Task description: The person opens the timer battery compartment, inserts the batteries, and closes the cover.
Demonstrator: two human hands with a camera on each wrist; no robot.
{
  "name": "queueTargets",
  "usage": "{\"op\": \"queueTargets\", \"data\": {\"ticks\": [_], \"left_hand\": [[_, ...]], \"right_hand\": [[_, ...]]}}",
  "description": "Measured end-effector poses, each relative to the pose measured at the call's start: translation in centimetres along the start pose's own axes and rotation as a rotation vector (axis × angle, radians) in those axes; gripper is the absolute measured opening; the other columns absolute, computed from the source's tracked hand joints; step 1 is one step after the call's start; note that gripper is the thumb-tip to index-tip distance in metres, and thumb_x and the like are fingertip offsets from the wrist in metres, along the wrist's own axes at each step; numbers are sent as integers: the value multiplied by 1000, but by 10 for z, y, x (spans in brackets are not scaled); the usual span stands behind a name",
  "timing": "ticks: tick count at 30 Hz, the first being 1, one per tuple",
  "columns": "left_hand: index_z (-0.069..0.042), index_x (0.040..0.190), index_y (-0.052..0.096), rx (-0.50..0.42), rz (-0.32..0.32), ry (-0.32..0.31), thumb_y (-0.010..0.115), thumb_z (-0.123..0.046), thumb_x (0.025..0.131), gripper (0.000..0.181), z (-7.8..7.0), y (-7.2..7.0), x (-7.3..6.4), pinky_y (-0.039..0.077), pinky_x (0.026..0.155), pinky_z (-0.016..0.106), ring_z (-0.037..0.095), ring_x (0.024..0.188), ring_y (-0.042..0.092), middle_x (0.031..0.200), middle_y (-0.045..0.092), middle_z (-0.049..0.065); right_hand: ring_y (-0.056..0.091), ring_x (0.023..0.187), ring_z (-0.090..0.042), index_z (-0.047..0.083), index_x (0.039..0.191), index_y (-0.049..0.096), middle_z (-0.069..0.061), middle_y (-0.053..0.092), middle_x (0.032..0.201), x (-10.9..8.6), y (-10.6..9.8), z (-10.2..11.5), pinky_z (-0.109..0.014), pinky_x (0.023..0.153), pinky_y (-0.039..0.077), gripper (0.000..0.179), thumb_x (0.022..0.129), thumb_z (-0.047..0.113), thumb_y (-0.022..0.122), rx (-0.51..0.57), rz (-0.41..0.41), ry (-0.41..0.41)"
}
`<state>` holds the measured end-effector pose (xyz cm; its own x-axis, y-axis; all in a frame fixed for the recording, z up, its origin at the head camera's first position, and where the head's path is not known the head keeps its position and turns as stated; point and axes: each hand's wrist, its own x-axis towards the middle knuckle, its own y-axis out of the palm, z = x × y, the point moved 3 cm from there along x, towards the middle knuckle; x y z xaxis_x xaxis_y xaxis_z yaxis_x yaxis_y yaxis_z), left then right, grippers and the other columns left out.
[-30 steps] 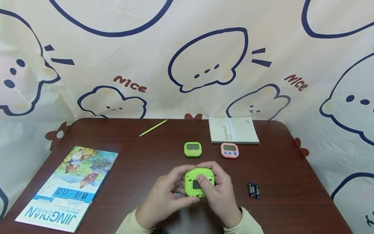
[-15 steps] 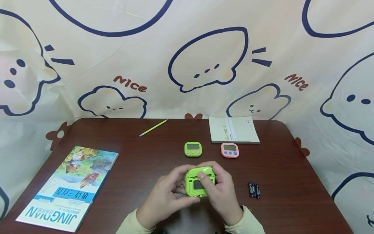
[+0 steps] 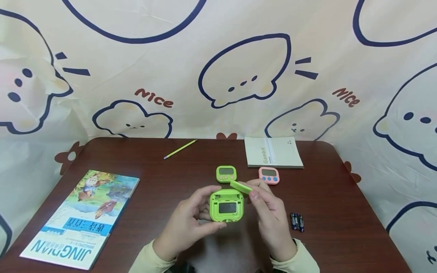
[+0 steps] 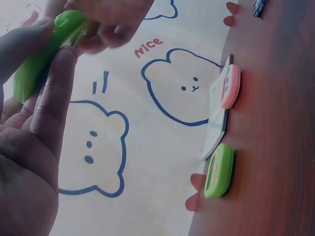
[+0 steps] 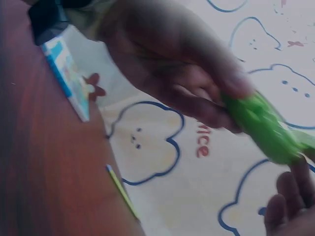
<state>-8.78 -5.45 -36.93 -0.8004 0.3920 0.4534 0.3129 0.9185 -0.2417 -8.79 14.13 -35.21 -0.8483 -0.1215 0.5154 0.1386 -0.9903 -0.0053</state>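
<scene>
A green digital timer [image 3: 227, 218] is held back side up above the table, its battery compartment uncovered. My left hand [image 3: 184, 225] grips its left side between thumb and fingers. Just above the timer's upper right corner, my right hand [image 3: 273, 220] pinches the green battery cover [image 3: 240, 187], which is lifted off and tilted. Fingers partly hide the cover. From the right wrist, the timer [image 5: 266, 128] shows edge-on in the left hand. Dark batteries [image 3: 297, 222] lie on the table to the right of the right hand.
Behind the hands, another green timer [image 3: 226, 174] and a pink timer [image 3: 268, 176] lie face up. A notebook [image 3: 274, 152] and a yellow-green pencil [image 3: 180, 149] rest near the table's far edge. At the left lies a picture-covered book [image 3: 80, 220].
The battery cover has come off the timer's back. My right hand has moved right and up with it, while my left hand has shifted slightly left with the timer.
</scene>
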Motion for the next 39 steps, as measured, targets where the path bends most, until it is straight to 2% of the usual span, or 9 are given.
{"op": "queueTargets", "data": {"ticks": [3, 8, 11, 15, 20, 26, 30, 36, 39], "left_hand": [[-8, 140, 48, 20, -12, -24, 86, 6, 73, 79, 0, -5, -1, 62, 68, 31, 11, 78, 73, 107, 72, 12], [-10, 141, 47, 15, -27, -49, 85, 6, 74, 79, -2, -10, -1, 62, 71, 32, 13, 82, 73, 112, 71, 13], [-12, 141, 48, 20, -41, -63, 86, 7, 73, 80, -3, -13, -2, 62, 72, 32, 13, 82, 73, 114, 71, 12], [-13, 142, 48, 30, -48, -71, 86, 7, 73, 81, -5, -16, -3, 62, 72, 31, 14, 83, 72, 114, 71, 10], [-14, 142, 48, 39, -47, -75, 86, 5, 74, 81, -7, -18, -3, 62, 73, 31, 13, 85, 72, 116, 71, 9], [-14, 143, 47, 46, -47, -78, 86, 3, 74, 81, -9, -20, -4, 62, 73, 30, 14, 86, 72, 118, 71, 9], [-16, 143, 47, 54, -48, -92, 86, 3, 74, 82, -11, -21, -4, 62, 73, 30, 13, 87, 72, 119, 70, 9], [-16, 143, 47, 51, -46, -89, 86, 3, 74, 82, -13, -21, -4, 62, 72, 30, 14, 87, 71, 118, 70, 8], [-16, 143, 47, 45, -46, -91, 86, 2, 74, 81, -13, -22, -4, 62, 73, 31, 14, 87, 71, 117, 70, 9]], "right_hand": [[58, 94, -17, -13, 117, 67, -14, 64, 97, 2, -8, 1, -26, 80, 53, 26, 102, -6, 47, 24, -21, 49], [68, 84, -18, -11, 112, 69, -10, 71, 89, 1, -23, 0, -30, 77, 60, 19, 97, -7, 59, -23, -91, 119], [71, 80, -18, -8, 115, 69, -11, 74, 88, -3, -32, -2, -31, 75, 61, 23, 93, -7, 65, -54, -123, 172], [71, 75, -16, -5, 116, 69, -9, 74, 87, -8, -41, -7, -28, 71, 61, 27, 89, -8, 69, -114, -117, 204], [71, 73, -16, -4, 112, 70, -6, 74, 83, -15, -48, -13, -27, 66, 60, 28, 85, -10, 73, -222, -70, 206], [68, 69, -11, 2, 108, 73, -3, 73, 82, -22, -53, -22, -24, 57, 54, 27, 82, -3, 79, -372, 10, 253], [65, 70, -7, 7, 104, 76, 2, 72, 81, -26, -55, -32, -23, 57, 54, 24, 81, 2, 81, -412, 49, 280], [61, 73, -8, 15, 100, 77, 5, 68, 85, -32, -58, -51, -23, 60, 52, 20, 82, 12, 83, -422, 158, 288], [60, 74, -9, 19, 99, 77, 6, 66, 86, -35, -59, -63, -23, 62, 51, 17, 83, 18, 83, -449, 208, 328]]}}
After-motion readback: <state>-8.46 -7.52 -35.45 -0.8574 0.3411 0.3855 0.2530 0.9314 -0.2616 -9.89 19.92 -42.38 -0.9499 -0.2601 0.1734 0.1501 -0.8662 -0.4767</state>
